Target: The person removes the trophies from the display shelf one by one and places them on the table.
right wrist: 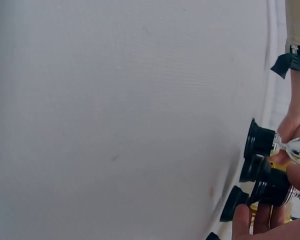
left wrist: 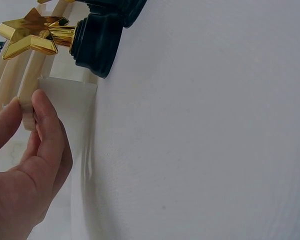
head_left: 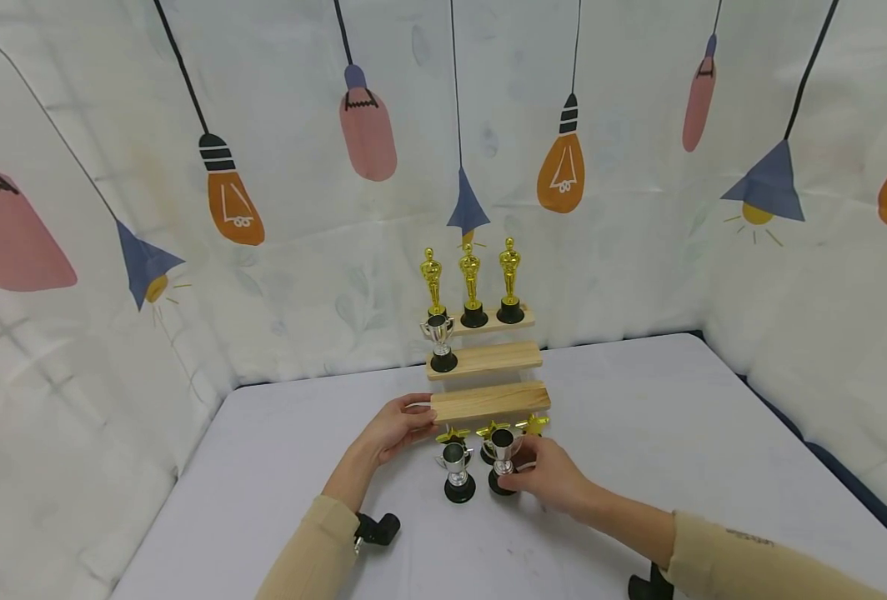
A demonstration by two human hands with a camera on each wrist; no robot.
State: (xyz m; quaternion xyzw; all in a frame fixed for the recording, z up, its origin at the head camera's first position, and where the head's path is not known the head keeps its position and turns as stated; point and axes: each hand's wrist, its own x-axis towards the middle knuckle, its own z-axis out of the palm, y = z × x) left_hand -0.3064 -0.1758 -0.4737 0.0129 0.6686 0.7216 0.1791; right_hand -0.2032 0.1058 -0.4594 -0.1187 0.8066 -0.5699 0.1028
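My left hand (head_left: 398,427) pinches the left end of the lowest wooden shelf board (head_left: 490,402); the left wrist view shows thumb and fingers on the board's end (left wrist: 29,107). With my right hand (head_left: 552,477) I grip a silver cup trophy (head_left: 503,454) by its black base (right wrist: 271,186). Just left of it a second silver cup (head_left: 456,473) stands upright on the table. Gold star trophies (head_left: 453,437) are behind the cups, in front of the lowest board. One silver cup (head_left: 441,343) stands at the left of the middle board.
Three gold figure trophies (head_left: 471,287) stand in a row on the top board (head_left: 494,323). Behind the stand hangs a white cloth (head_left: 323,250) with printed lamps. The white table (head_left: 623,417) extends to both sides.
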